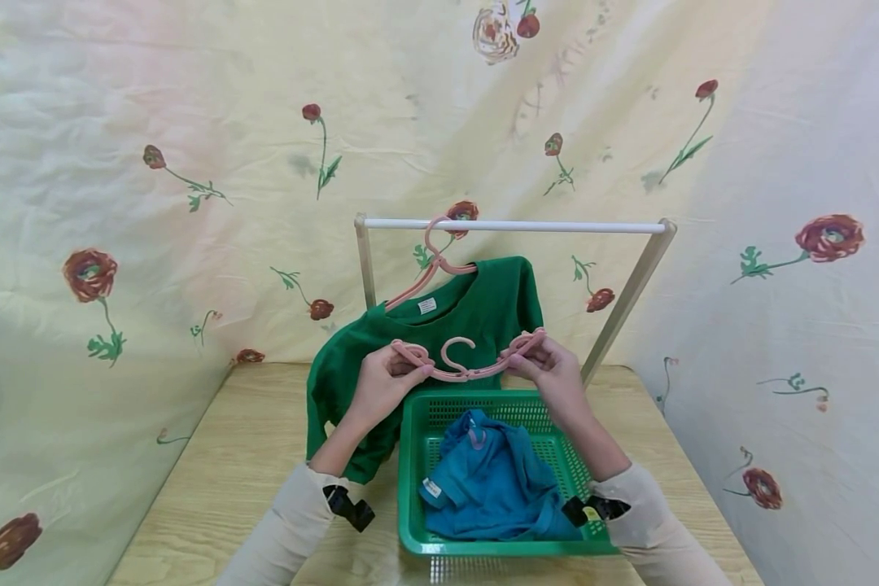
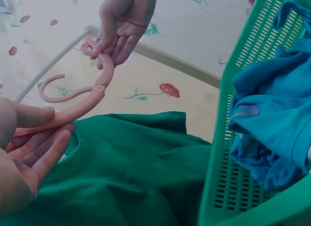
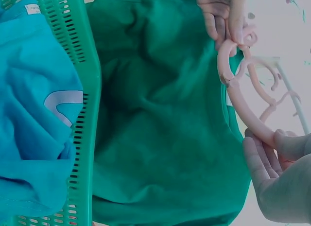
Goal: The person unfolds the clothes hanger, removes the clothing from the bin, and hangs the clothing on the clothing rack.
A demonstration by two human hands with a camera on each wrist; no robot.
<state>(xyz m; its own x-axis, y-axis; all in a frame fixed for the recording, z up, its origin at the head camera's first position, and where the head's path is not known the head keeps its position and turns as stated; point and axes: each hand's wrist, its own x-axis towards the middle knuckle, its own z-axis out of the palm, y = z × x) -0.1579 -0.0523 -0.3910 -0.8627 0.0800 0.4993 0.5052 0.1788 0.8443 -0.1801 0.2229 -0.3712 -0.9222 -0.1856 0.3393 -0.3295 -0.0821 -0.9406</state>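
Observation:
A pink plastic hanger (image 1: pixel 467 374) is held up between both hands, its hook standing upward. My left hand (image 1: pixel 382 382) pinches one end between thumb and fingers; my right hand (image 1: pixel 553 376) pinches the other end. Behind it, a green long-sleeved shirt (image 1: pixel 483 297) hangs from a rack on a second pink hanger (image 1: pixel 434 244). Below the hands stands a green basket (image 1: pixel 406 488) with a crumpled blue garment (image 1: pixel 494 480) in it. The left wrist view shows the held hanger (image 2: pixel 80 107) in front of the green shirt.
The rack has a white rail (image 1: pixel 557 226) and wooden-looking posts (image 1: pixel 630 293). It stands on a light wooden table (image 1: pixel 212 488), behind the basket. Flower-printed cloth (image 1: pixel 227 98) surrounds the table at the back and sides.

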